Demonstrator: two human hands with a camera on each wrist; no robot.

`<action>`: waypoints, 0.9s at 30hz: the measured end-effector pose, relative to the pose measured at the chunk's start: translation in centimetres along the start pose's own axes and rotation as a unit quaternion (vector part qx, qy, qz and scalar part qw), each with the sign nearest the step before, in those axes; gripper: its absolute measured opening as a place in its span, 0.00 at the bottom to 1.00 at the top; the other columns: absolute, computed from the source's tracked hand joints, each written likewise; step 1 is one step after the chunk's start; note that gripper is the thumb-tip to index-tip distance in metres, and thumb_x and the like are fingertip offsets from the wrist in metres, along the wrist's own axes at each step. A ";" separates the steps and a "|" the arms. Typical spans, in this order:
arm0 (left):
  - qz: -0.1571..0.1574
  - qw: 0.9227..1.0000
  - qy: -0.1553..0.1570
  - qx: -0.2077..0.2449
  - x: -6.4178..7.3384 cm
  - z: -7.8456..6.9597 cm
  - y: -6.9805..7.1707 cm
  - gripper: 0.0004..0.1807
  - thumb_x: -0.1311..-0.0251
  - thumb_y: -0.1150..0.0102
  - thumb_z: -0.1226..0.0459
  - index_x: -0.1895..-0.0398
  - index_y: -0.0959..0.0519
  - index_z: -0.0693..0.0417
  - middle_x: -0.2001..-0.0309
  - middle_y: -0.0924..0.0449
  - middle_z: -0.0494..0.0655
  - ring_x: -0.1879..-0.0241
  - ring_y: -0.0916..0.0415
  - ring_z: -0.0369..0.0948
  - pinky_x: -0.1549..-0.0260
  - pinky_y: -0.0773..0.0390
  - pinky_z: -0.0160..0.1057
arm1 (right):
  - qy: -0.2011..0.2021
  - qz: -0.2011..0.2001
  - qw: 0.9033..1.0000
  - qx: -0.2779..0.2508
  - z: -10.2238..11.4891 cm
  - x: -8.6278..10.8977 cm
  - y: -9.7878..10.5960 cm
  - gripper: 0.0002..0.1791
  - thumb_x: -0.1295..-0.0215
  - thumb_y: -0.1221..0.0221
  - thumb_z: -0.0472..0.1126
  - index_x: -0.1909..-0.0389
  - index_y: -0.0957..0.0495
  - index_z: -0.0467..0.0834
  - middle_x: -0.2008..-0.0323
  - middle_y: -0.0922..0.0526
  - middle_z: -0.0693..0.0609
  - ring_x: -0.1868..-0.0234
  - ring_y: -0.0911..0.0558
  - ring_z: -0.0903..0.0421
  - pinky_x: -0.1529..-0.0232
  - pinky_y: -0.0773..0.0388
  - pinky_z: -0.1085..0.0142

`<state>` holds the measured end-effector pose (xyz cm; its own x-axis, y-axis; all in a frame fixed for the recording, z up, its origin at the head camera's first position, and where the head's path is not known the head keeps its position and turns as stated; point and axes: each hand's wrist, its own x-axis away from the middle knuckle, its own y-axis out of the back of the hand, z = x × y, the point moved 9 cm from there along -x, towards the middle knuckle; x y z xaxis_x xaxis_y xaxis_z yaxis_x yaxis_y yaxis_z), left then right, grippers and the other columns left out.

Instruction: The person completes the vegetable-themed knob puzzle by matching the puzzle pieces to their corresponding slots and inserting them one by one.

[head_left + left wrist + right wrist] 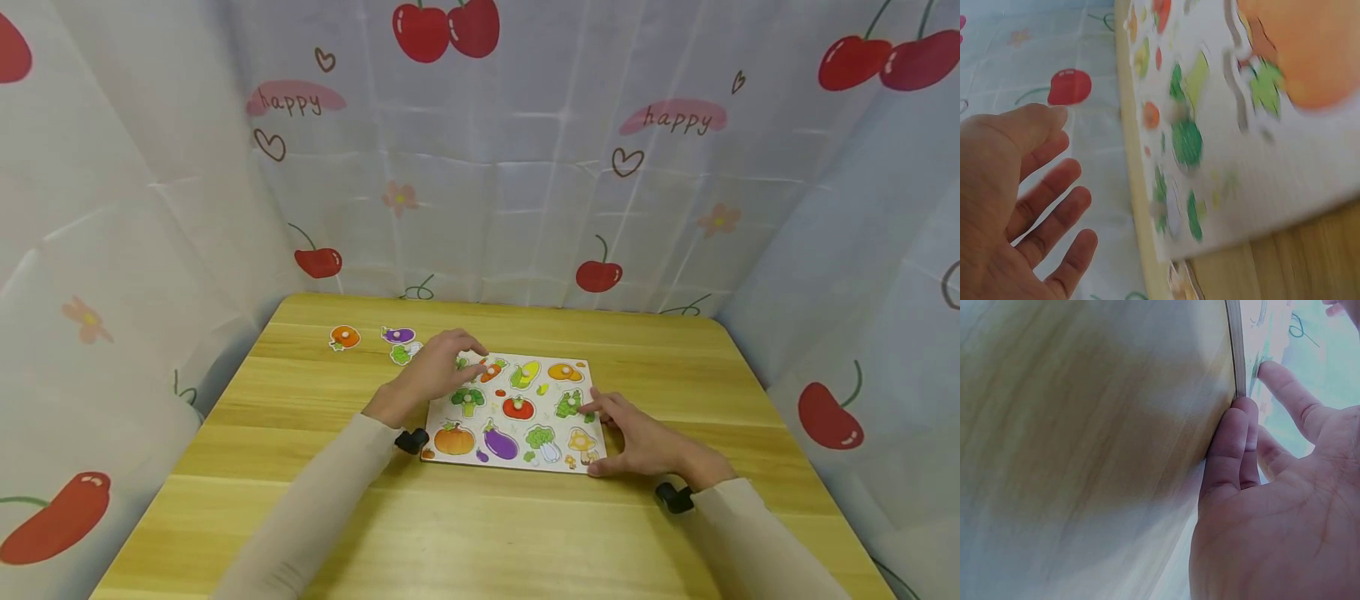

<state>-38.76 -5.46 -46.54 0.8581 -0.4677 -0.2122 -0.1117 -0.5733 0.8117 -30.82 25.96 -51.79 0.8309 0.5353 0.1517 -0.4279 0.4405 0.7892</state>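
A white wooden vegetable puzzle board (pixel 551 414) lies on the table between the two hands. Knobs show on several of its pieces, among them the tomato (pixel 517 407) and the broccoli (pixel 468 402); the near-row pictures, such as the pumpkin (pixel 453 438), show none. My left hand (pixel 429 372) hovers over the board's far left corner, fingers loosely bent and holding nothing. At the right edge, my right hand (pixel 647 439) touches the board, its thumb at the near corner and a finger reaching over the leafy green piece (pixel 567 403). In the right wrist view, extended fingers (pixel 1224 453) meet the board's edge.
Left of the board lie loose knobbed pieces: a pumpkin (pixel 345 337), an eggplant (pixel 398 335) and a leafy cabbage (pixel 402 354) partly behind the left hand. A cherry-print curtain (pixel 480 225) encloses the wooden table (pixel 480 533) at the back and sides.
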 end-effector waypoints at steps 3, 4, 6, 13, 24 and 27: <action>-0.020 1.000 0.020 -0.008 0.6 1.8 1.2 0.15 0.18 0.26 0.58 0.37 0.08 0.54 0.33 0.11 0.51 0.31 0.14 0.54 0.26 0.14 0.57 | -0.002 0.001 1.000 -0.003 0.1 0.1 0.1 0.52 0.38 0.14 0.61 0.19 0.27 0.49 0.07 0.46 0.30 0.26 0.20 0.40 0.19 0.27 0.29; -0.026 0.999 0.030 -0.009 0.9 2.4 1.6 0.15 0.18 0.26 0.58 0.37 0.08 0.53 0.33 0.11 0.51 0.30 0.14 0.54 0.26 0.14 0.58 | -0.003 0.002 1.000 -0.004 0.1 0.1 0.1 0.52 0.38 0.14 0.61 0.19 0.27 0.49 0.07 0.46 0.31 0.26 0.20 0.40 0.19 0.27 0.29; -0.039 0.998 0.048 -0.018 1.4 3.7 2.5 0.14 0.18 0.26 0.57 0.37 0.08 0.52 0.33 0.12 0.51 0.29 0.15 0.55 0.25 0.15 0.59 | -0.005 0.003 1.000 -0.005 0.2 0.2 0.0 0.52 0.38 0.13 0.61 0.18 0.27 0.49 0.07 0.46 0.31 0.26 0.20 0.41 0.19 0.27 0.30; -0.083 0.991 0.099 -0.032 3.6 8.3 6.0 0.17 0.18 0.27 0.58 0.35 0.10 0.55 0.32 0.14 0.56 0.30 0.16 0.60 0.26 0.17 0.63 | -0.007 0.002 1.000 0.006 -0.1 0.0 0.0 0.53 0.38 0.14 0.62 0.18 0.27 0.50 0.07 0.45 0.31 0.26 0.20 0.42 0.19 0.26 0.31; -0.116 0.981 0.157 -0.008 6.5 14.9 9.0 0.22 0.16 0.29 0.58 0.27 0.15 0.56 0.26 0.20 0.62 0.26 0.21 0.63 0.22 0.21 0.68 | -0.010 0.009 1.000 -0.001 -0.3 -0.1 -0.1 0.54 0.37 0.14 0.62 0.17 0.28 0.50 0.07 0.47 0.31 0.24 0.21 0.39 0.17 0.28 0.29; -0.115 0.978 0.174 -0.008 7.1 16.3 9.6 0.24 0.16 0.29 0.58 0.24 0.17 0.56 0.24 0.23 0.64 0.25 0.24 0.65 0.21 0.22 0.69 | -0.013 0.009 1.000 -0.004 -0.4 0.0 -0.2 0.54 0.38 0.14 0.63 0.17 0.28 0.50 0.07 0.47 0.32 0.24 0.21 0.40 0.17 0.29 0.29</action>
<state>-41.93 -25.30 -49.14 0.9786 -0.0690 -0.1937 0.1089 -0.6251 0.7729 -30.91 26.18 -52.20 0.8324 0.5238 0.1808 -0.4447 0.4369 0.7819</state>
